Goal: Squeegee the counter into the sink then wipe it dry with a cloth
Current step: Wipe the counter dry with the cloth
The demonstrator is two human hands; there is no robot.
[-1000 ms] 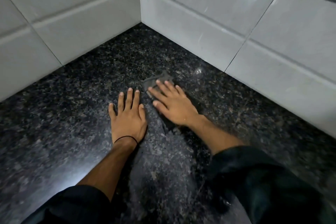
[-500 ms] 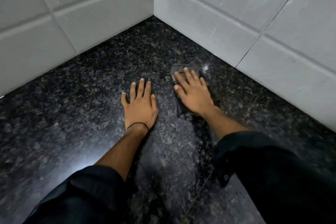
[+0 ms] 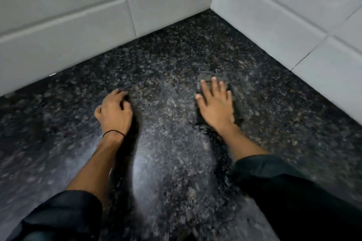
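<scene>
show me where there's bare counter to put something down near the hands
Free patches on the counter: the strip between the left hand and the right hand; the corner stretch up to the tiled wall; the wide area left of the left hand. Occupied only where the right hand presses flat on the cloth.

Non-task items: 2 white tiled walls meet at a corner, upper right of frame. Left wall spans the upper left, right wall the upper right. Thin dark grout lines between tiles. Picture slightly blurred.
</scene>
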